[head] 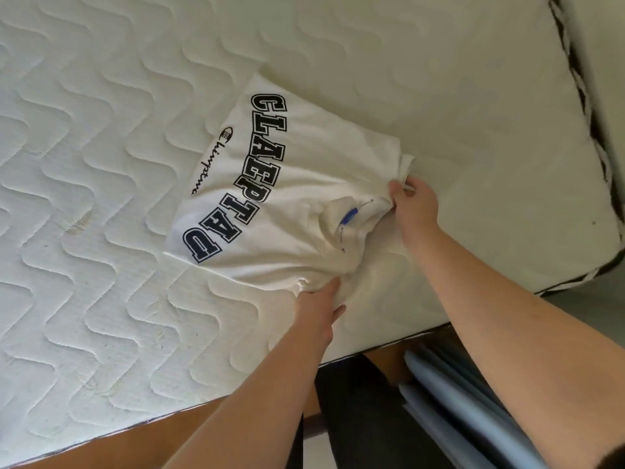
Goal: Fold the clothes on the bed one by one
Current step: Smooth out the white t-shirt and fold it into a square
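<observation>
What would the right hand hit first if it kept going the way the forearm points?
The right hand already grips the shirt near the collar. Pushed on up-left along the forearm, it would likely just bunch more of the shirt, then slide onto bare mattress. Nothing else shows there.

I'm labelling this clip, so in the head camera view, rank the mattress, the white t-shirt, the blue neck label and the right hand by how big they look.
1. mattress, fills most of the view
2. white t-shirt
3. right hand, gripping the shirt's shoulder
4. blue neck label, clearly smallest
</observation>
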Action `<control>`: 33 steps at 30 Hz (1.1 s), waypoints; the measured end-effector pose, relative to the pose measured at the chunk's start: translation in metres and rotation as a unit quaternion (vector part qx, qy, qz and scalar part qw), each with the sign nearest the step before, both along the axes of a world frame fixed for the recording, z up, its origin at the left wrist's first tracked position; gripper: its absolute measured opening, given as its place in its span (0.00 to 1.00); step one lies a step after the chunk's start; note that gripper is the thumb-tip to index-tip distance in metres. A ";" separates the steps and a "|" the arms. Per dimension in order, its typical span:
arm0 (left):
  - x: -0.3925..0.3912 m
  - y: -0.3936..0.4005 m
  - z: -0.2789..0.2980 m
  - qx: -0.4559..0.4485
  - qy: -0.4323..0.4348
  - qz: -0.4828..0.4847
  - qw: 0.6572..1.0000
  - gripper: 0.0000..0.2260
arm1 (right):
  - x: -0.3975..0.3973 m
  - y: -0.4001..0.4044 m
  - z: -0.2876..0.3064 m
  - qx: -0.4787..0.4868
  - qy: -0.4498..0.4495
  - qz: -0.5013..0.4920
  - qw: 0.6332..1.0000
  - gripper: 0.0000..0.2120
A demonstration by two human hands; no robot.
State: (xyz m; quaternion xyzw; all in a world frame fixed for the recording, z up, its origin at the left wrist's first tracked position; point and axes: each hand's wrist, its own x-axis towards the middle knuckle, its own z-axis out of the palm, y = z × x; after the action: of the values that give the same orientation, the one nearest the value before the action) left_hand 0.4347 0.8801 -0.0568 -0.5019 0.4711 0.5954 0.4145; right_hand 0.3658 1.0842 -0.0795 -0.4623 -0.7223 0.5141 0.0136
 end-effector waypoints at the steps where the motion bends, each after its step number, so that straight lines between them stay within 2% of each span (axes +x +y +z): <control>1: 0.004 0.008 0.001 0.004 -0.021 -0.035 0.999 0.19 | -0.001 0.007 -0.001 -0.010 -0.006 -0.003 1.000 0.02; 2: 0.006 0.013 0.003 0.010 -0.039 -0.079 0.996 0.15 | 0.000 0.013 -0.003 -0.022 -0.018 -0.008 1.000 0.03; 4: 0.003 0.014 0.010 0.023 -0.066 -0.196 0.978 0.11 | 0.003 0.018 -0.007 -0.040 -0.049 -0.030 0.998 0.12; 6: -0.007 0.006 0.017 0.036 -0.077 -0.350 0.933 0.14 | 0.015 0.014 -0.008 -0.047 -0.082 -0.055 0.994 0.15; 7: -0.014 -0.001 0.023 0.043 -0.074 -0.433 0.897 0.17 | 0.023 0.008 -0.007 -0.056 -0.097 -0.064 0.992 0.13; 9: -0.027 -0.014 0.036 0.048 -0.025 -0.604 0.796 0.19 | 0.041 -0.008 -0.005 -0.073 -0.126 -0.062 0.987 0.09; 11: -0.041 -0.022 0.047 0.038 0.086 -0.728 0.679 0.14 | 0.060 -0.027 -0.005 -0.084 -0.140 -0.045 0.986 0.10; 12: -0.049 -0.022 0.051 0.028 0.147 -0.759 0.634 0.11 | 0.068 -0.036 -0.005 -0.091 -0.136 -0.045 0.985 0.12; 13: -0.058 -0.020 0.054 0.017 0.202 -0.770 0.605 0.09 | 0.076 -0.046 -0.004 -0.098 -0.130 -0.049 0.986 0.13; 15: -0.079 -0.013 0.056 -0.003 0.293 -0.770 0.567 0.06 | 0.090 -0.065 0.001 -0.104 -0.113 -0.062 0.986 0.14; 20: -0.123 0.022 0.038 -0.022 0.423 -0.775 0.469 0.08 | 0.112 -0.102 0.008 -0.145 -0.109 -0.131 0.975 0.15; 23: -0.143 0.042 0.029 -0.032 0.455 -0.781 0.427 0.12 | 0.119 -0.121 0.007 -0.156 -0.149 -0.152 0.965 0.25; 25: -0.157 0.054 0.026 -0.024 0.455 -0.783 0.424 0.13 | 0.122 -0.132 0.004 -0.153 -0.183 -0.168 0.957 0.34; 27: -0.170 0.067 0.025 -0.018 0.458 -0.784 0.418 0.13 | 0.119 -0.141 0.003 -0.172 -0.186 -0.243 0.936 0.36; 29: -0.182 0.085 0.022 -0.016 0.470 -0.789 0.396 0.12 | 0.112 -0.151 0.005 -0.209 -0.167 -0.360 0.894 0.37; 31: -0.193 0.103 0.017 -0.020 0.481 -0.798 0.363 0.10 | 0.109 -0.166 0.007 -0.231 -0.156 -0.423 0.862 0.38; 33: -0.203 0.122 0.008 -0.032 0.495 -0.811 0.311 0.09 | 0.109 -0.181 0.009 -0.245 -0.151 -0.458 0.841 0.39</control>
State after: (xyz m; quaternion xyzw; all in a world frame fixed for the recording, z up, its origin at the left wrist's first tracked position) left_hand 0.2319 1.0019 -0.0489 0.5070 0.7775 0.0828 0.3627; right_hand 0.4746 0.9032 -0.0703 -0.8007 -0.2722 0.5331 0.0244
